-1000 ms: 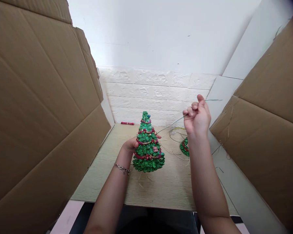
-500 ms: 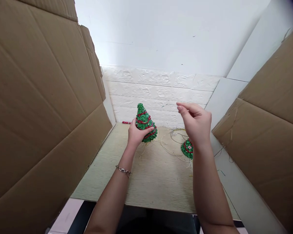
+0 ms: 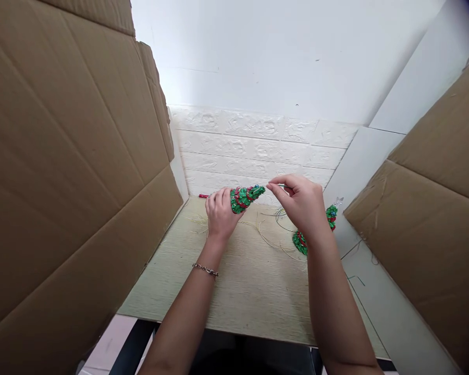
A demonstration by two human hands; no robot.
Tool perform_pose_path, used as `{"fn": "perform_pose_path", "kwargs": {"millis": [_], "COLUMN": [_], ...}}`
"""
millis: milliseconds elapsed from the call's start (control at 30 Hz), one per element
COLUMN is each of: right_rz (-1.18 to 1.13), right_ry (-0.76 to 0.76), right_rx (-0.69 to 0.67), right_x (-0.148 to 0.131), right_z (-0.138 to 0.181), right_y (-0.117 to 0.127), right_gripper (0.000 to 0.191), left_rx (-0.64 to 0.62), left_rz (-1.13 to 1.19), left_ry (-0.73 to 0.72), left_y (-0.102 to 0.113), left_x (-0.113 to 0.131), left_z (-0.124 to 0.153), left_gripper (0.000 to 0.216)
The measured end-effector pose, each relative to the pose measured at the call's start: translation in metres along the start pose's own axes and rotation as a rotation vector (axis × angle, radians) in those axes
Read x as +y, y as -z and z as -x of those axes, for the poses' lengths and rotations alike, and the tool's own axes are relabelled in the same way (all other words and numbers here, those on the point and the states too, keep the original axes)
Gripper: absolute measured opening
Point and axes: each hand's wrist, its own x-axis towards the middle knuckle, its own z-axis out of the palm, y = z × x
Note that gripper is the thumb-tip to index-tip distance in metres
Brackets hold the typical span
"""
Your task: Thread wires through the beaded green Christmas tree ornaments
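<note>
My left hand (image 3: 220,212) is wrapped round the base of a small green glitter Christmas tree (image 3: 245,198) with red garlands, held above the table and tipped so its top points right. My right hand (image 3: 299,204) pinches a thin wire just beside the tree's tip, fingers pressed together. A second small green tree (image 3: 330,214) stands on the table behind my right wrist, partly hidden by it. Loose coils of thin wire (image 3: 272,234) lie on the table between the two trees.
Tall cardboard panels stand at the left (image 3: 70,172) and right (image 3: 430,219) of the light wooden table (image 3: 242,286). A white brick-patterned wall (image 3: 254,151) closes the back. A red pen (image 3: 204,196) lies at the table's far edge.
My left hand lifted the tree from upright on the table and tipped it sideways, top to the right. My right hand came down and left, bringing the wire to the tree's tip.
</note>
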Motion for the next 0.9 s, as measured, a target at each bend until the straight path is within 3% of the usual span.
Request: {"fn": "perform_pose_path", "kwargs": {"millis": [300, 600, 900], "right_rz": [0.107, 0.121, 0.275], "right_ry": [0.0, 0.0, 0.053], "right_rx": [-0.185, -0.199, -0.171], "right_x": [-0.001, 0.004, 0.003], "right_z": [0.0, -0.002, 0.0], "right_y": [-0.001, -0.01, -0.017], "right_gripper": [0.014, 0.016, 0.02], "left_rx": [0.035, 0.036, 0.037], "left_rz": [-0.058, -0.059, -0.096], "left_ry": [-0.026, -0.004, 0.011], "left_y": [-0.002, -0.002, -0.001], "left_x": [0.001, 0.003, 0.005], "left_z": [0.006, 0.006, 0.006], "left_gripper": [0.052, 0.05, 0.053]}}
